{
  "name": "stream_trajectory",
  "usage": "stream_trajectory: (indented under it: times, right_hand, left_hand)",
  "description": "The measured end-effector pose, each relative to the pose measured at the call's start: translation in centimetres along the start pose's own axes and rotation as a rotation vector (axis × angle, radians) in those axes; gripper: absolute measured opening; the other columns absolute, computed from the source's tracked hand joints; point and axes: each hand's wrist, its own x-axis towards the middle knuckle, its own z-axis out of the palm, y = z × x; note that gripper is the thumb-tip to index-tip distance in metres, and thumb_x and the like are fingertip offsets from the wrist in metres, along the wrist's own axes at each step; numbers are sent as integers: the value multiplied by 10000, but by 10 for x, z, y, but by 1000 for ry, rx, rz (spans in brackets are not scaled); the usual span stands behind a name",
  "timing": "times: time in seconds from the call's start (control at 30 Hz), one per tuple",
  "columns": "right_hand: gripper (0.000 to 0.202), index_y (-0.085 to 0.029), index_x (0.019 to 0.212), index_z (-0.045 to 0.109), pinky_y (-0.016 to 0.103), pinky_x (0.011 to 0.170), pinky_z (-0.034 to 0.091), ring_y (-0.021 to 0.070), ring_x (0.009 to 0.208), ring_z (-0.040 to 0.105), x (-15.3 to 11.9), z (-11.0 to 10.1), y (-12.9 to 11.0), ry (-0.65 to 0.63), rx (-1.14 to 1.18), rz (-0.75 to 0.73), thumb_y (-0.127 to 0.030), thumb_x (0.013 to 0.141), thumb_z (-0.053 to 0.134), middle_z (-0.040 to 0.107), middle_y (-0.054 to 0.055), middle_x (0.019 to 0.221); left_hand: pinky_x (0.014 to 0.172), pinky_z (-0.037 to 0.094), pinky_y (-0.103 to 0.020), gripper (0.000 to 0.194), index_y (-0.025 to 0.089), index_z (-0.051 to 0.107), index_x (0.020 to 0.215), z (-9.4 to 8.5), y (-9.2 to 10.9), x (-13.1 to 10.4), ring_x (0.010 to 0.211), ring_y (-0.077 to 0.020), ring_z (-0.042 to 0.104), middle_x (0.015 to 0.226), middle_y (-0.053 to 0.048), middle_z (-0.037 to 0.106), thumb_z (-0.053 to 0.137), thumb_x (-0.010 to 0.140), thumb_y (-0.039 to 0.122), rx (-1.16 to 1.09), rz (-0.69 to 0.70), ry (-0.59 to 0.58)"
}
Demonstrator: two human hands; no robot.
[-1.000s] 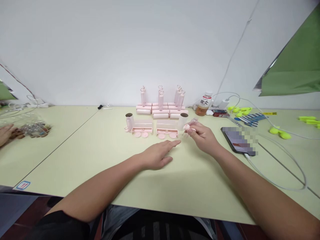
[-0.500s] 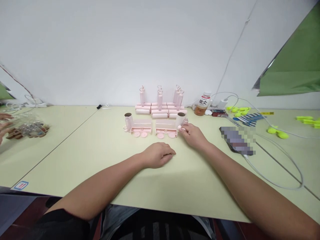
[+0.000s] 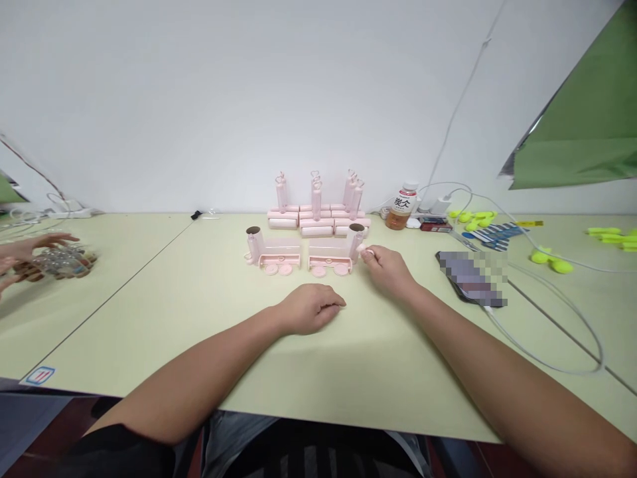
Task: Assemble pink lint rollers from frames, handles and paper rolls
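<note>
Wears a black top point(image 3: 318, 458) with grey vertical stripes and a plain black left sleeve point(image 3: 127, 451) ending near the elbow.

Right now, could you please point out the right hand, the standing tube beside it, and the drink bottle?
Right hand point(image 3: 391, 271), head view: on the back of the hand.
Standing tube point(image 3: 353, 241), head view: on its side wall, below the dark opening.
Drink bottle point(image 3: 402, 203), head view: on the label.

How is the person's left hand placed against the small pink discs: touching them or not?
Apart: in the head view, a strip of pale tabletop shows between the left hand and the pink discs.
</note>
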Motion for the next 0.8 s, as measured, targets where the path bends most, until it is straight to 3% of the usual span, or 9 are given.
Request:
stream_trajectory:
  times: [0.13,0.5,0.63,0.8]
  right_hand:
    - [422,-206,741,539,301,576,299,223,674,555,4,-7,11,25,-89,115,-465,963,291,646,89,717]
    - [331,-185,597,610,301,550,317,233,651,611,28,1,13,-260,-181,164,-400,838,540,692,134,697]
    - [289,-180,656,638,289,548,334,223,669,621,24,-2,15,-270,-135,173,-401,821,553,706,109,737]
    - [231,-192,728,643,270,545,370,198,666,629,2,-10,20,-259,-37,176,-400,796,567,717,58,765]
  left_hand:
    - [866,514,-318,270,204,687,1080,-3,-1,-1,958,-183,671,1039,-51,731,472,927,260,-13,-35,-7]
    - [857,510,-337,268,191,697,1059,-6,-1,0,928,-194,669,1010,-54,739,480,910,243,55,-28,40]
    - [814,511,-335,265,202,706,1015,-25,-8,3,890,-197,665,967,-53,739,469,908,252,111,-125,211]
    - [754,514,-298,252,203,708,985,-72,-28,22,815,-176,659,928,-34,737,487,885,274,90,-355,469]
